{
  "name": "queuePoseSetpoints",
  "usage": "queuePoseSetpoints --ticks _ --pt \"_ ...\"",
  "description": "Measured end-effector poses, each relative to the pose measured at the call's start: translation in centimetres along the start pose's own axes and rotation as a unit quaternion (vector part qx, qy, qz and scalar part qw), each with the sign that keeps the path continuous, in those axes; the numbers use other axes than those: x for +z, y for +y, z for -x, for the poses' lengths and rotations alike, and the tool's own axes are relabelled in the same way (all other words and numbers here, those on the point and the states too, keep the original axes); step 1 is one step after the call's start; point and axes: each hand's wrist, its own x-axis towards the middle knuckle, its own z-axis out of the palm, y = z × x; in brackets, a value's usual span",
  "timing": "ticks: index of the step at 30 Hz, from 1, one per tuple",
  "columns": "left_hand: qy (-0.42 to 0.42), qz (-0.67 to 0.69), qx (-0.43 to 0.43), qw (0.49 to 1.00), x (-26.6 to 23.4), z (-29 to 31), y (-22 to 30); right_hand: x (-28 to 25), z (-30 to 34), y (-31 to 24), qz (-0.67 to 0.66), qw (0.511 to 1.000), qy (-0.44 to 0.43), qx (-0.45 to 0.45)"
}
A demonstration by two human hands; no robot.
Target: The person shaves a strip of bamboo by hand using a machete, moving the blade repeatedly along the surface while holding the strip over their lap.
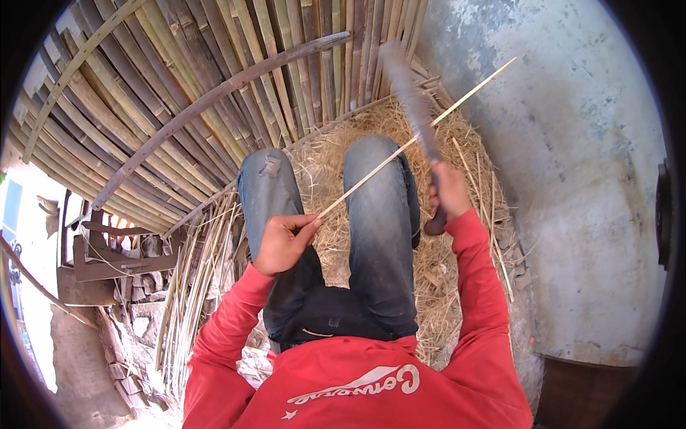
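Observation:
Between thumb and fingers, my left hand (284, 242) pinches the near end of a thin pale bamboo strip (382, 166). The strip slants up and to the right, passing over my right knee toward the wall. My right hand (451, 191) is closed around the dark handle of a long-bladed knife (416, 107). Its blade points up and away, slightly blurred, and crosses the strip beyond the knee; whether blade and strip touch I cannot tell. The handle's rounded butt shows below my right fist.
A bamboo slat panel (236, 71) with curved crosspieces stands ahead and to the left. Fine shavings (321, 171) cover the ground around my legs. A bundle of thin strips (187, 307) lies at left. A grey wall (572, 179) rises at right.

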Motion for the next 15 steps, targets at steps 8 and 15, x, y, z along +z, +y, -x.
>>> queuePoseSetpoints --ticks 8,15 --pt "-0.018 -0.007 0.000 1.000 -0.3 -0.2 0.0 -0.8 -1.1 -0.9 -0.068 0.997 0.046 0.009" --pt "-0.013 -0.003 0.014 1.000 -0.2 -0.3 -0.3 -0.3 0.8 -0.8 -0.027 0.995 -0.074 0.059"
